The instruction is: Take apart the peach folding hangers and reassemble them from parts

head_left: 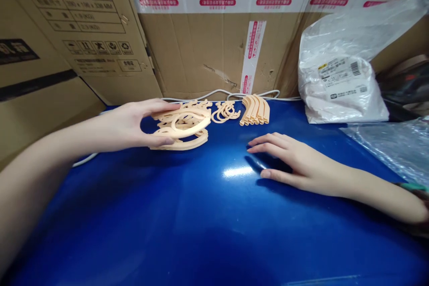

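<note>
At the pile's left end, my left hand (134, 121) has its thumb in front and fingers behind, closed around a cream curved plastic piece (192, 128) with a looped shape. This piece lies tilted over similar curved plastic pieces (196, 144), and my fingers partly hide its left end. My right hand (295, 161) is over the blue tabletop, palm down, its fingers spread and holding nothing. Nearest to it is a neat row of curved cream plastic tubes (256, 109). Between the two groups sit small hooked cream pieces (226, 111).
Large cardboard boxes (201, 44) stand behind the blue tabletop (214, 223). A white cable (214, 94) runs along the back edge. At the right are a white plastic bag (342, 85) with a label and a clear plastic sheet (398, 143).
</note>
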Demonstrator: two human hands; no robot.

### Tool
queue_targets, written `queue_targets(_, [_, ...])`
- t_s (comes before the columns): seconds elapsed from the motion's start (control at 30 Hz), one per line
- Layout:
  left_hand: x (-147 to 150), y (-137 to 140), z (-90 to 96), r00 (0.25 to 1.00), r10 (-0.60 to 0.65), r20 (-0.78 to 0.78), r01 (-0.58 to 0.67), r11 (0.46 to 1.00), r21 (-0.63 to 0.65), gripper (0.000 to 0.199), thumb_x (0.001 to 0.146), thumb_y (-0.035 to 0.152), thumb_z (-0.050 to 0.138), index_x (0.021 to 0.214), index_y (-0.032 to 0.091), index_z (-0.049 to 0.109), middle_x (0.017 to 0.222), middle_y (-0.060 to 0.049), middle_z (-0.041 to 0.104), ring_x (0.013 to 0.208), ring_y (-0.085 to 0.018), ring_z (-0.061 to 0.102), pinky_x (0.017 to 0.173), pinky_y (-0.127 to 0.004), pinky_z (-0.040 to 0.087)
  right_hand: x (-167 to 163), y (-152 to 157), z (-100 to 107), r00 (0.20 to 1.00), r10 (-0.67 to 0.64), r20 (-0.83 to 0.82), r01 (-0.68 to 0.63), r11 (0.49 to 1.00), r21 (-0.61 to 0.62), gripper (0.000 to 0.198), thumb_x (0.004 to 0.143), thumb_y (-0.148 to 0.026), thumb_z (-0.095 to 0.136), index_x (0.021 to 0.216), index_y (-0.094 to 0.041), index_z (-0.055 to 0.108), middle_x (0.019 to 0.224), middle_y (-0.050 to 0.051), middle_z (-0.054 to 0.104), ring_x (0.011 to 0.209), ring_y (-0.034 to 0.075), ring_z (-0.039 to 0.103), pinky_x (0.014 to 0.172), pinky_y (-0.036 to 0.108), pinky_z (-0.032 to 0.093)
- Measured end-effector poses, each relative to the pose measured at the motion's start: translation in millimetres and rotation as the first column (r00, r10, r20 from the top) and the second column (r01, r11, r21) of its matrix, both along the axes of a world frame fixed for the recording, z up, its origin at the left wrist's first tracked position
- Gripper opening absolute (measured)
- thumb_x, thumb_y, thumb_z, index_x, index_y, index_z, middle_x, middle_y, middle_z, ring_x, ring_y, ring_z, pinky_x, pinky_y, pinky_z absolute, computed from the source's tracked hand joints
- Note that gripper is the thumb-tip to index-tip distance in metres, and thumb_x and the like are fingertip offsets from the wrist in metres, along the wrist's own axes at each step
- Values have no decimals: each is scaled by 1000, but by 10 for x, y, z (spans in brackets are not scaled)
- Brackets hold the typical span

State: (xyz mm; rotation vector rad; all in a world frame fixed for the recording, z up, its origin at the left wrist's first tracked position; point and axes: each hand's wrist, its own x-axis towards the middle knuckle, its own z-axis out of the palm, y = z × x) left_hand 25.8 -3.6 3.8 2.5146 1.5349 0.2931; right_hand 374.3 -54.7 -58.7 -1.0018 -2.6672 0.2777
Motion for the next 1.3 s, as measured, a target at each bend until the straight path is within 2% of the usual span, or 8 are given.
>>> queue_targets(0.13, [-125, 115, -102, 998, 36, -53, -40, 996, -80, 85, 71, 68, 60, 142, 25, 42, 148, -4, 43, 129, -28, 46, 111, -42, 31, 11, 17, -22, 997, 7, 75, -8, 1000, 13, 42, 92, -47, 51, 126, -22, 55, 135, 11, 51, 119, 25, 50, 99, 43, 42])
queue_targets(0.3, [-148, 167, -186, 993, -18, -119, 13, 999, -43, 86, 72, 71, 59, 142, 25, 42, 149, -4, 42, 132, -28, 42, 114, -42, 27, 9, 7, -7, 993, 5, 114, -7, 1000, 22, 42, 94, -47, 49, 126, -21, 54, 135, 10, 50, 118, 24, 49, 100, 43, 41])
queue_targets(0.53, [-164, 203, -225, 984, -57, -169, 50, 998, -47, 83, 76, 70, 55, 144, 25, 40, 150, -5, 41, 133, -27, 42, 113, -40, 30, 16, 9, -8, 993, 4, 121, -7, 1000, 22, 42, 93, -47, 49, 126, -22, 55, 136, 10, 50, 118, 25, 50, 100, 44, 41])
queue_targets(0.83, [-175, 222, -270, 978, -41, -203, 33, 998, -44, 81, 76, 68, 56, 144, 28, 38, 150, -1, 41, 134, -24, 43, 113, -34, 30, 19, 9, -10, 994, 9, 111, -11, 1000, 16, 42, 93, -46, 49, 126, -22, 55, 136, 11, 50, 118, 26, 50, 100, 45, 42])
queue_targets(1.0, [-136, 193, -266, 982, -27, -185, 18, 999, -47, 83, 74, 68, 57, 143, 26, 41, 149, -1, 43, 133, -25, 44, 112, -34, 32, 17, 9, -6, 996, 9, 92, -11, 1000, 15, 41, 93, -46, 50, 126, -22, 56, 135, 12, 51, 117, 27, 52, 99, 46, 43])
queue_targets(1.17, [-52, 102, -186, 985, -5, -170, -11, 996, -93, 84, 76, 65, 57, 145, 19, 39, 151, -6, 40, 135, -29, 41, 114, -37, 28, 13, 6, 6, 995, 8, 101, -8, 1000, 2, 42, 93, -46, 50, 127, -22, 56, 135, 12, 51, 118, 27, 51, 99, 48, 42])
queue_targets(1.3, [-51, 108, -180, 984, 0, -178, -19, 995, -103, 87, 75, 69, 55, 145, 21, 39, 152, -6, 39, 136, -30, 40, 115, -40, 27, 9, 4, 10, 996, 10, 85, -10, 1000, -2, 41, 92, -45, 50, 127, -23, 56, 135, 11, 52, 117, 28, 52, 99, 48, 43])
